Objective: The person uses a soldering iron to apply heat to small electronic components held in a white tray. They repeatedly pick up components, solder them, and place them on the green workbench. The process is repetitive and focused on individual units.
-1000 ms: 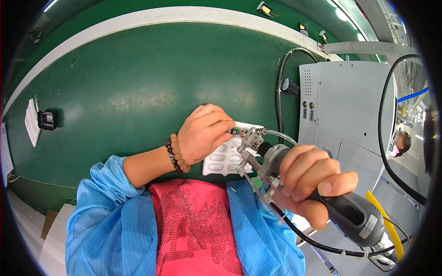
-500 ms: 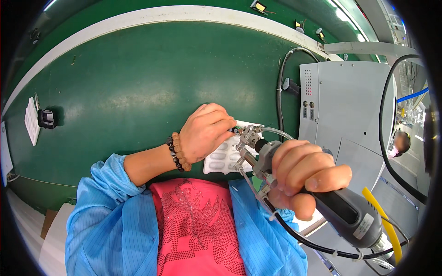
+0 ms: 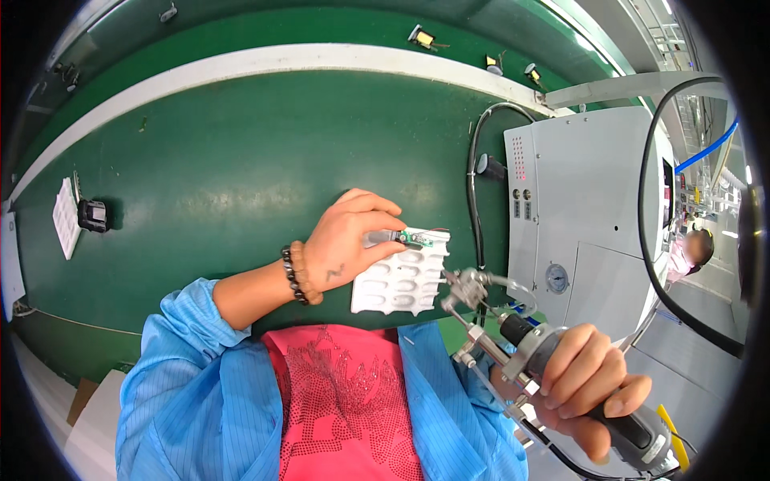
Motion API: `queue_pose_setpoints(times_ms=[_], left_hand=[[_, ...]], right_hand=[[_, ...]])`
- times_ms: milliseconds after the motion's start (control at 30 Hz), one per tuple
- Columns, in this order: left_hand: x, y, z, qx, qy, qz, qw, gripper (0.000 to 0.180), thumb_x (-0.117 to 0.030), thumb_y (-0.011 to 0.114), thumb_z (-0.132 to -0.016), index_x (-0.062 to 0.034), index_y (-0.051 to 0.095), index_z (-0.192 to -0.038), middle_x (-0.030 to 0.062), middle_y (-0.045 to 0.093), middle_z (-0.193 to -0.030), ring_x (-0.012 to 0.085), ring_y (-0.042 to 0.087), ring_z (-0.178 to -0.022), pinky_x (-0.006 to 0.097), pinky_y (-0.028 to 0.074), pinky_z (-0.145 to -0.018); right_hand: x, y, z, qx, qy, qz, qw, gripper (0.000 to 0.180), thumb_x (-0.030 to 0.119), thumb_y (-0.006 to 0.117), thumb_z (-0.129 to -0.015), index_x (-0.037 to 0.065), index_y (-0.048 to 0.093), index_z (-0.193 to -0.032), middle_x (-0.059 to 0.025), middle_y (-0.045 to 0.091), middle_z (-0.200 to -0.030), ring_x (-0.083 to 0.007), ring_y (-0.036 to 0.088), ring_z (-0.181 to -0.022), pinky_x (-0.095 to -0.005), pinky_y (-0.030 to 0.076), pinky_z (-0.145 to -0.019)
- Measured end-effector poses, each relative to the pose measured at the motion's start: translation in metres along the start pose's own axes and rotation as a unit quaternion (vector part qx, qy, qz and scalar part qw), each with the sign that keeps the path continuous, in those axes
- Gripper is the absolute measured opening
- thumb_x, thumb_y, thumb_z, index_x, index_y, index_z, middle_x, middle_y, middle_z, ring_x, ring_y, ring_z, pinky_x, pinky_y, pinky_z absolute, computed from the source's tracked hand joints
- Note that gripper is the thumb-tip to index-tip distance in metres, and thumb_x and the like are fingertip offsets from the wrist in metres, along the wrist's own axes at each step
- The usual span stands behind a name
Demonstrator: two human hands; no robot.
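Note:
My left hand (image 3: pixel 346 239) is at the far edge of a white tray (image 3: pixel 393 298) with rows of oval hollows. Its fingers and thumb close round a small part with a grey body and a green circuit board (image 3: pixel 419 238), which pokes out to the right of the fingertips. A thin wire runs from the board. My right hand (image 3: pixel 589 385) grips a grey and black power screwdriver (image 3: pixel 634 437). A metal nozzle head (image 3: pixel 469 289) with clear tubing is at its front end. That head is just right of the tray, apart from the board.
A grey machine cabinet (image 3: pixel 589 208) with a gauge stands at the right, with a black cable (image 3: pixel 473 184) beside it. Far left on the green table (image 3: pixel 241 144) are a white tray (image 3: pixel 66 220) and a black part (image 3: pixel 95 216). Another person (image 3: pixel 688 250) is beyond the cabinet.
My right hand has drawn the screwdriver right and nearer to me, off the tray. The circuit board, mostly hidden before, now shows. My left hand stays by the tray.

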State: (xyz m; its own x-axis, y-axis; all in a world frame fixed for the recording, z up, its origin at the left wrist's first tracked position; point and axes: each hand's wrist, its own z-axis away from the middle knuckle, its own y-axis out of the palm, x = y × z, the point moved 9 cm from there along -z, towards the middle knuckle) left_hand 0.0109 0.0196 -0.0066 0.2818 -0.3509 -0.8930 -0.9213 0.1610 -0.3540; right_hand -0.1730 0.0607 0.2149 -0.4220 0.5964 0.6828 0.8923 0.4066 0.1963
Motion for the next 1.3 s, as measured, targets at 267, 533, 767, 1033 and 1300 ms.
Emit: queue_pose_setpoints(times_ms=[267,533,767,1033,1300], left_hand=[[0.062,-0.133,-0.097,-0.135,-0.101,-0.211,0.963,0.027,-0.025,0.073,-0.084,-0.0038,0.071,-0.101,0.0154,0.071,-0.099,0.0347,0.066,-0.093,0.040,0.051,-0.085],[0.090,-0.097,-0.195,-0.107,0.174,-0.344,0.917,0.030,-0.011,0.066,-0.087,-0.0044,0.062,-0.116,0.0151,0.065,-0.118,0.0345,0.059,-0.112,0.042,0.048,-0.097],[0.136,-0.073,-0.249,0.019,0.069,-0.371,0.926,0.032,-0.014,0.063,-0.091,-0.0061,0.058,-0.122,0.0164,0.066,-0.115,0.0360,0.060,-0.109,0.042,0.049,-0.093],[0.010,-0.043,-0.127,0.031,0.104,-0.172,0.979,0.025,-0.018,0.069,-0.089,-0.0026,0.067,-0.109,0.0165,0.070,-0.104,0.0358,0.066,-0.094,0.041,0.052,-0.084],[-0.030,0.008,-0.006,0.067,0.090,-0.080,0.990,0.025,-0.007,0.074,-0.079,-0.0024,0.068,-0.103,0.0115,0.066,-0.099,0.0308,0.061,-0.094,0.041,0.050,-0.081]], right_hand=[[0.004,-0.006,0.011,-0.005,-0.001,0.019,1.000,0.040,0.034,0.078,-0.086,0.009,0.049,-0.095,0.0001,0.056,-0.060,-0.0088,0.055,-0.047,-0.0211,0.049,-0.046],[-0.008,-0.009,0.013,0.010,-0.011,0.003,1.000,0.040,0.033,0.077,-0.087,0.008,0.047,-0.092,-0.0010,0.056,-0.061,-0.0096,0.055,-0.047,-0.0221,0.049,-0.045],[-0.008,-0.010,0.012,0.011,-0.014,0.017,1.000,0.039,0.032,0.077,-0.088,0.007,0.046,-0.091,-0.0014,0.055,-0.061,-0.0099,0.054,-0.046,-0.0219,0.049,-0.044],[-0.014,-0.006,0.010,0.027,-0.002,0.010,1.000,0.039,0.032,0.077,-0.087,0.007,0.047,-0.093,-0.0005,0.056,-0.063,-0.0094,0.054,-0.048,-0.0220,0.049,-0.046],[-0.026,-0.001,0.008,0.067,0.012,-0.017,0.998,0.042,0.036,0.078,-0.086,0.008,0.048,-0.095,-0.0007,0.056,-0.064,-0.0102,0.056,-0.051,-0.0224,0.049,-0.048]])
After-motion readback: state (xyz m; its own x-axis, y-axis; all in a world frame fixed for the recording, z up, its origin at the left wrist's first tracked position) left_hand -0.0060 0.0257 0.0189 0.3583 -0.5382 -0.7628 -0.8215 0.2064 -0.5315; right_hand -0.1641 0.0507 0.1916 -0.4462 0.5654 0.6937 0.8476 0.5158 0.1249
